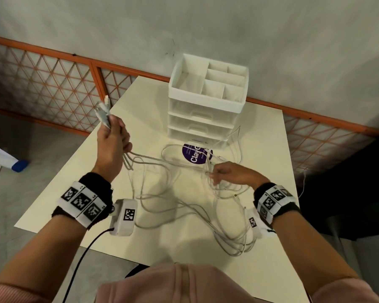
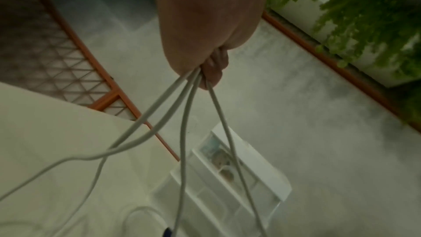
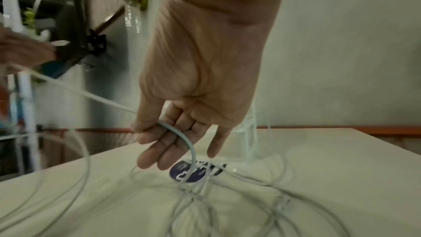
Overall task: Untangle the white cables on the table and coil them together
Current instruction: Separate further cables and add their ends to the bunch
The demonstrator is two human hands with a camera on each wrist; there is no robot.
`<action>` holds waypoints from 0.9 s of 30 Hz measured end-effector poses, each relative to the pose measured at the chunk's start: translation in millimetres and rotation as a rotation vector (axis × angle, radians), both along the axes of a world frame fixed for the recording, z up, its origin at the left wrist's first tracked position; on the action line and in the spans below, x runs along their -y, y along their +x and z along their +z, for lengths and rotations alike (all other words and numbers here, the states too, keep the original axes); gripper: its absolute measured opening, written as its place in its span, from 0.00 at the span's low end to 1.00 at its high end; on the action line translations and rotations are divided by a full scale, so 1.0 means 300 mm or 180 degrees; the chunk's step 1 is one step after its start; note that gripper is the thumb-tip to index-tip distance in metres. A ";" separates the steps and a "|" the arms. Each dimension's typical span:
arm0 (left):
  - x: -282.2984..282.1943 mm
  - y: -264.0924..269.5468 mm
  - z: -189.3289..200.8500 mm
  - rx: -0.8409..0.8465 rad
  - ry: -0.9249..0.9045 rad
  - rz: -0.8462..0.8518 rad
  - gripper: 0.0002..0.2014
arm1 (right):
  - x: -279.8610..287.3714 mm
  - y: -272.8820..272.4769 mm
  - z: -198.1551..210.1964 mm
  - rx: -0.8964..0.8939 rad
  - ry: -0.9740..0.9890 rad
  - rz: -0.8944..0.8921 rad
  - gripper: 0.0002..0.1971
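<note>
Grey concrete wall, orange lattice fence, and a small cream table (image 1: 260,136) pushed up against it, that's the whole setup. Left hand (image 1: 112,147) is raised off the table's left edge, fist curled around a bunch of cable ends (image 1: 103,113) with the plugs poking out the top. My guess is all the ends got gathered in one grip so the strands hang and the tangles can be combed downward. From the left wrist view four strands (image 2: 184,114) drop out of the fist toward the table.

Right hand (image 1: 230,173) is low over the middle of the table, fingers loosely curled with one strand (image 3: 182,138) running across them, thumb side seems to steady it. Looks like it's picking a single line out of the mess.

White cables (image 1: 195,206) mostly lie sprawled in loops over the tabletop, some crossing a purple round sticker (image 1: 195,155) in front of a white drawer organizer (image 1: 206,101).

Hard to say how many cables there are; the loops overlap and blur. Can't read the sticker fully, and the near loops run close to the table edge by the right wrist.
</note>
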State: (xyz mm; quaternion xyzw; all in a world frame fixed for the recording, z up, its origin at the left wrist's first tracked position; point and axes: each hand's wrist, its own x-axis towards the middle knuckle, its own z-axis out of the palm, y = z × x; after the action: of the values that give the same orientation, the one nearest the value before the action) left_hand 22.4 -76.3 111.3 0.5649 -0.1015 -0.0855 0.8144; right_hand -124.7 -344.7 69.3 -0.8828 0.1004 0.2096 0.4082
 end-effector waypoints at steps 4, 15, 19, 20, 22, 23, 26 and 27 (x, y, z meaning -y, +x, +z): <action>0.030 -0.047 -0.062 0.0346 0.0961 -0.0188 0.16 | 0.019 0.016 0.082 0.0435 -0.0057 -0.0165 0.11; 0.166 -0.183 -0.017 0.1247 0.1862 -0.0911 0.12 | -0.104 0.065 0.231 0.1159 0.0059 -0.0113 0.13; 0.125 -0.117 0.020 0.0990 0.1250 0.0130 0.10 | 0.021 -0.023 0.070 0.0361 -0.0095 -0.0077 0.16; 0.111 -0.094 0.024 0.0959 0.1298 0.0373 0.10 | 0.046 -0.056 0.028 0.0213 -0.0085 -0.0122 0.17; 0.086 -0.057 0.010 0.0920 0.1615 0.0733 0.10 | 0.089 -0.124 -0.032 0.0157 0.0051 -0.0431 0.16; 0.073 -0.044 -0.007 0.0899 0.1821 0.0808 0.11 | 0.106 -0.153 -0.050 0.0256 0.0199 -0.0645 0.15; 0.042 -0.043 -0.079 0.0873 0.2464 0.0767 0.13 | 0.127 -0.202 -0.031 0.0662 0.0816 -0.1190 0.11; 0.029 -0.046 -0.100 0.0831 0.2675 0.0732 0.14 | 0.125 -0.207 -0.012 0.0774 0.0948 -0.1276 0.13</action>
State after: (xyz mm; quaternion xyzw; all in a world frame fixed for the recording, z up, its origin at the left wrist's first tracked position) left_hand 8.6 -84.9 81.3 0.8601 -0.0965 0.0436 0.4990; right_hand -186.7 -382.2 65.8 -0.7943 0.1914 0.0296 0.5759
